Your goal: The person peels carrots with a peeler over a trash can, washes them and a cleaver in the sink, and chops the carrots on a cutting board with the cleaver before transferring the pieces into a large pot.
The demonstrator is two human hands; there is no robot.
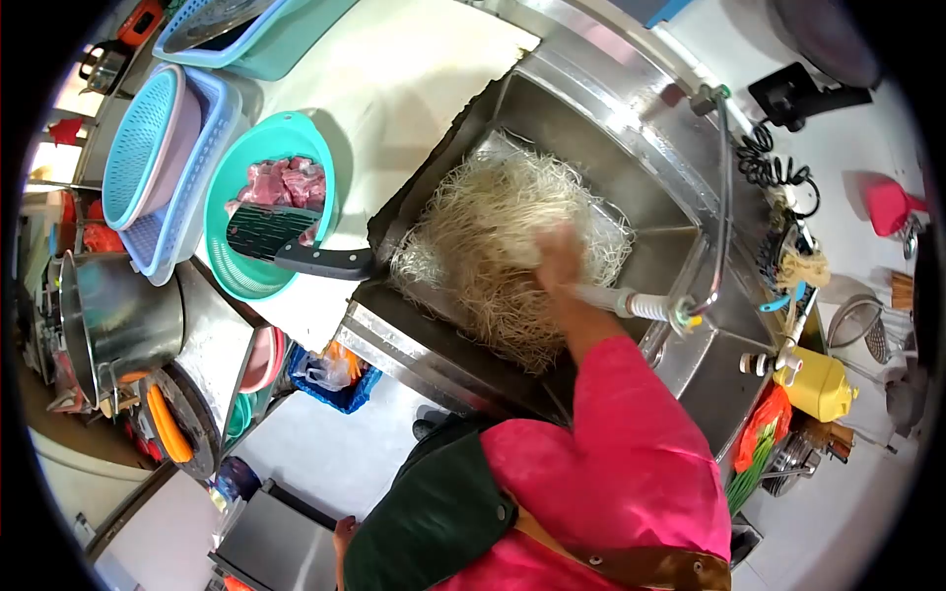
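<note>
pale, thin, straw-coloured strands like dry noodles (pixel 493 227) lie heaped in a wide stainless-steel sink (pixel 645 177), near the middle of the view. from the left, a tall, shiny metal pot (pixel 138 305) stands beyond the counter; next comes a round, mint-green plastic colander (pixel 258 281) with chunks of raw pink meat (pixel 286 185), a black-handled cleaver (pixel 296 256) lying across it. the left hand (pixel 344 537) hangs low beside the dark green apron (pixel 429 512), away from the sink; i cannot tell how its fingers stand. the right hand (pixel 560 258) is blurred over the heap, and whether its fingers are spread or gripping strands cannot be told. just beside its wrist is a white, ribbed tap spout (pixel 650 307). the step in hand seems to be loosening or rinsing the strands; the next move probably calls for spread fingers reaching under the tangle and turning it gently.
</note>
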